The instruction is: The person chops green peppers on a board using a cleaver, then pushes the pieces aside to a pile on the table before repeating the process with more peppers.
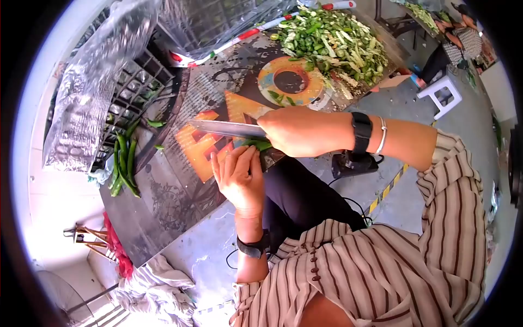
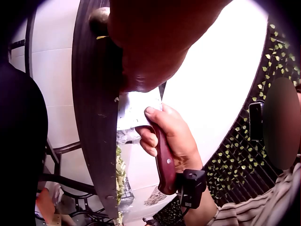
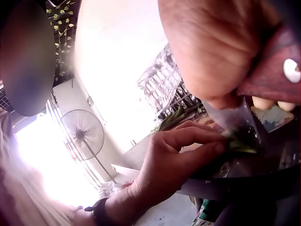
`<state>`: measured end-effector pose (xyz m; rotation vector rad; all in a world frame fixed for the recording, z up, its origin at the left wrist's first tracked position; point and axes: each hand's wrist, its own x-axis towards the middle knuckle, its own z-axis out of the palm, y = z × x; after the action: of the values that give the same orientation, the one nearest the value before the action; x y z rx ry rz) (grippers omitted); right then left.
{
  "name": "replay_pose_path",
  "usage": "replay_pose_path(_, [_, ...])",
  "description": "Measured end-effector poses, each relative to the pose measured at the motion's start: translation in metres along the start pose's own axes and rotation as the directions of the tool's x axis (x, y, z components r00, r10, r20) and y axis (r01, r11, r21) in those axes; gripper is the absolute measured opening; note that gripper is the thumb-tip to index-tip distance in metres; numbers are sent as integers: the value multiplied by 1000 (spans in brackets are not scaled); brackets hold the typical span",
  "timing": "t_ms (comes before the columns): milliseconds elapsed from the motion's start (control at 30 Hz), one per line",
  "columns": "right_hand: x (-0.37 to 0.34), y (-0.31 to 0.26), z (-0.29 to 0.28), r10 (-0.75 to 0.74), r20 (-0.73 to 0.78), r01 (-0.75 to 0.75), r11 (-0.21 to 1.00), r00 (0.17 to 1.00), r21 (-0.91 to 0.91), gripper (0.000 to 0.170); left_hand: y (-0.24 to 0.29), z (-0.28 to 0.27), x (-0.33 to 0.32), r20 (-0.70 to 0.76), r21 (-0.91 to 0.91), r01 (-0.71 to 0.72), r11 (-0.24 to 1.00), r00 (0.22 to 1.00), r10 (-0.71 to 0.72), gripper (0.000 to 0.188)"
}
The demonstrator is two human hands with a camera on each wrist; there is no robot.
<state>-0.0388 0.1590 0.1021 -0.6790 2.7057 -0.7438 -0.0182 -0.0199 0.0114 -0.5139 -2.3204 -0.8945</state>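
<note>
While curled, the left grip (image 1: 238, 173) pinches pepper (image 1: 259, 145); the right (image 1: 297, 131) clasps a knife (image 1: 229, 128).

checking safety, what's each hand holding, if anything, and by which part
The right hand grips the knife by its red handle; the left hand pinches a green pepper, exact part unclear.

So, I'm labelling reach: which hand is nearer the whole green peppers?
Left. The left hand is right of the whole green peppers; the right hand, gripping the knife, is farther right.

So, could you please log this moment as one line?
right hand: grips knife; left hand: holds green pepper; chopped pieces: on table; whole peppers: beside crate
</note>
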Motion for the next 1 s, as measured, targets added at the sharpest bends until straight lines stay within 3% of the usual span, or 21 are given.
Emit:
replay_pose_path(100, [-4, -3, -2, 63, 59, -61, 998, 996, -33, 14, -1, -1, 1, 5, 1, 7, 1000, 1000, -7, 10])
replay_pose_path(333, [4, -3, 5, 3, -72, 0, 999, 997, 37, 16, -2, 3, 0, 3, -27, -1, 1000, 1000, 1, 11])
replay_pose_path(567, [15, 22, 2, 63, -78, -59, 997, 995, 53, 19, -1, 1, 0, -22, -30, 11, 999, 1000, -12, 9])
replay_pose_path(633, [9, 30, -4, 45, -288, -41, 999, 957, 22, 22, 0, 3, 0, -23, -4, 9, 1000, 1000, -10, 8])
replay_pose_path(767, [-7, 38, -26, 42, -423, -42, 999, 905, 9, 24, 0, 0, 1, -18, -12, -1, 1000, 1000, 1, 8])
replay_pose_path(800, [-16, 29, -34, 150, -358, -118, 987, 922, 111, 22, 0, 1, 2, -21, -1, -6, 1000, 1000, 6, 8])
replay_pose_path(900, [-26, 26, -32, 184, -326, -181, 983, 927, 38, 20, 0, 2, 1, -19, -8, 8, 1000, 1000, -8, 9])
replay_pose_path(933, [-27, 27, -27, 99, -364, -99, 995, 926, 19, 21, 0, 1, 1, -8, -19, 16, 1000, 1000, -16, 9])
replay_pose_path(1000, [-28, 23, -21, 95, -329, -79, 995, 939, 63, 21, 1, 0, 0, 3, -34, 37, 999, 999, -37, 9])
